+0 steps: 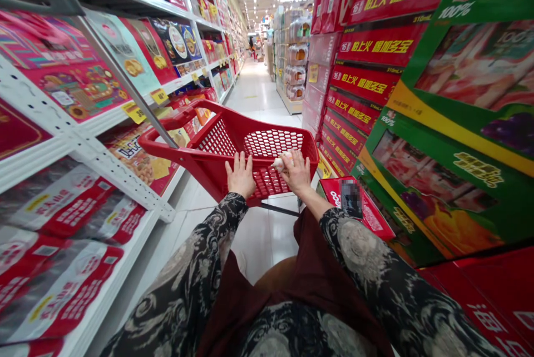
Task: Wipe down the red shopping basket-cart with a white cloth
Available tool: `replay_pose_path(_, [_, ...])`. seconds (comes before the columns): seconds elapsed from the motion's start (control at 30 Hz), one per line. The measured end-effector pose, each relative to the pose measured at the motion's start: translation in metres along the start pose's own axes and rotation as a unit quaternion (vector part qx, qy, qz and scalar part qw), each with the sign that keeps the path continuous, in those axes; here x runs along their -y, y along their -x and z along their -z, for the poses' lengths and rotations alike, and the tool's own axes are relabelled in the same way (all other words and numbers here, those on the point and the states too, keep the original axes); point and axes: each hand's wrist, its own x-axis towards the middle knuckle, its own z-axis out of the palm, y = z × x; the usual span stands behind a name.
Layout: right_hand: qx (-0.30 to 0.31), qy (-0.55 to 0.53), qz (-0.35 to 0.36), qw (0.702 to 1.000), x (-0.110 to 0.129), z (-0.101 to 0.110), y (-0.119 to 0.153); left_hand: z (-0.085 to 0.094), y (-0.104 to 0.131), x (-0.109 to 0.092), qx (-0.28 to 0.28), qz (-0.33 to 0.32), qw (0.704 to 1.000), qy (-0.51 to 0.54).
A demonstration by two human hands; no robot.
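Note:
A red rolling shopping basket (225,129) with perforated walls stands askew in front of me, its long grey pull handle (125,82) slanting to the upper left. My left hand (241,175) rests on the near rim, fingers spread and holding nothing. Farther right along the same rim lies my right hand (298,172), its fingers over a small white crumpled thing (284,161) that looks like tissue. The fingers partly cover it, so its exact kind is unclear. The part of the basket's floor near me is hidden behind the near wall.
White shelves (120,179) with boxed and bagged goods line the left side. Stacked red drink cartons (367,79) and green juice cartons (450,179) rise close on the right. A red box (371,218) sticks out low beside my right arm. The tiled aisle (254,84) runs ahead.

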Motion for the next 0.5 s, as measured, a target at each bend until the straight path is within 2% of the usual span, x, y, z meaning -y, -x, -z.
replay_pose_path(0.13, [0.01,0.002,0.002,1.0,-0.012,-0.005,-0.012,-0.004,-0.008,0.006,-0.007,-0.028,1.0,-0.009])
replay_pose_path(0.27, [-0.01,-0.008,0.003,1.0,-0.035,-0.007,-0.016,-0.007,-0.018,0.015,-0.013,-0.066,0.998,-0.014])
replay_pose_path(0.4, [-0.034,-0.03,-0.009,0.999,-0.056,-0.008,-0.016,-0.007,-0.028,0.02,-0.012,-0.075,0.997,-0.016])
replay_pose_path(0.5, [-0.042,-0.041,-0.016,0.998,-0.06,-0.011,-0.018,-0.008,-0.033,0.024,0.004,-0.068,0.998,-0.008])
